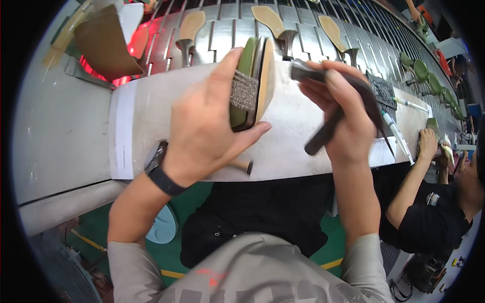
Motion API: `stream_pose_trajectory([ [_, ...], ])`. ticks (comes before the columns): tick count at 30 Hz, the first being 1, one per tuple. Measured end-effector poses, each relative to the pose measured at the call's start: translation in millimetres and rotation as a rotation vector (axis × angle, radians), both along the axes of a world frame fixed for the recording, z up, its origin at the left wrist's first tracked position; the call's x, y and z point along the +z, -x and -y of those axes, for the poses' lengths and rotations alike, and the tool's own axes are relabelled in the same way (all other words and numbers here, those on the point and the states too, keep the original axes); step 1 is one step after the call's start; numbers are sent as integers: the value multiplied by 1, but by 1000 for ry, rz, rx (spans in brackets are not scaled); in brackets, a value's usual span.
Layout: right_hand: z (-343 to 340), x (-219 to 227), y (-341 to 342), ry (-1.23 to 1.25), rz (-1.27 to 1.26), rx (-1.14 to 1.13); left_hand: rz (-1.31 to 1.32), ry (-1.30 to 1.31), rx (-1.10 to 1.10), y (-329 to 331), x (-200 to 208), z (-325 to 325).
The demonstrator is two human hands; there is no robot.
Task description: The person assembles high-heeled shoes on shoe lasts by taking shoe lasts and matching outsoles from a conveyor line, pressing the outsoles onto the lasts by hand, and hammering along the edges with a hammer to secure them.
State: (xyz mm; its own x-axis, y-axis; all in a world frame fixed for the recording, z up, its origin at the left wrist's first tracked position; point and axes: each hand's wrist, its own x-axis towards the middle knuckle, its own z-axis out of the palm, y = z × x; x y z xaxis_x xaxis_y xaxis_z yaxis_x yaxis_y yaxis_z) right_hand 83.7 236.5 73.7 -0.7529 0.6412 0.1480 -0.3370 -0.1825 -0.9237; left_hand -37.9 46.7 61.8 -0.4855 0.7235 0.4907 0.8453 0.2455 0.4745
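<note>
My left hand [199, 121], with a black watch on its wrist, grips a sandal [244, 91] turned on its side. The sandal has a green insole, a glittery silver strap and a tan sole. A heel tip [249, 167] shows below the palm and seems to belong to it. Raised to the right of the sandal, my right hand [346, 113] is closed around a dark hammer [361, 88]. The hammer's blunt end points toward the sole, apart from it. Both hands are above the white worktable [298, 161].
Tan soles with dark heels [269, 20] stand on the metal slat conveyor [222, 30] behind. Two syringes [399, 136] and a dark textured pad [382, 91] lie right. A brown panel [103, 43] stands left by red light. A co-worker's hand [428, 144] is far right.
</note>
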Motion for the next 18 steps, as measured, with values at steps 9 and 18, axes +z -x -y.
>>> stream_pose_trajectory([
  [9,40,56,-73,-868,-87,150,277,-228,-342,-38,59,8],
  [18,56,95,-89,-871,16,310,159,-386,-271,-65,39,11],
])
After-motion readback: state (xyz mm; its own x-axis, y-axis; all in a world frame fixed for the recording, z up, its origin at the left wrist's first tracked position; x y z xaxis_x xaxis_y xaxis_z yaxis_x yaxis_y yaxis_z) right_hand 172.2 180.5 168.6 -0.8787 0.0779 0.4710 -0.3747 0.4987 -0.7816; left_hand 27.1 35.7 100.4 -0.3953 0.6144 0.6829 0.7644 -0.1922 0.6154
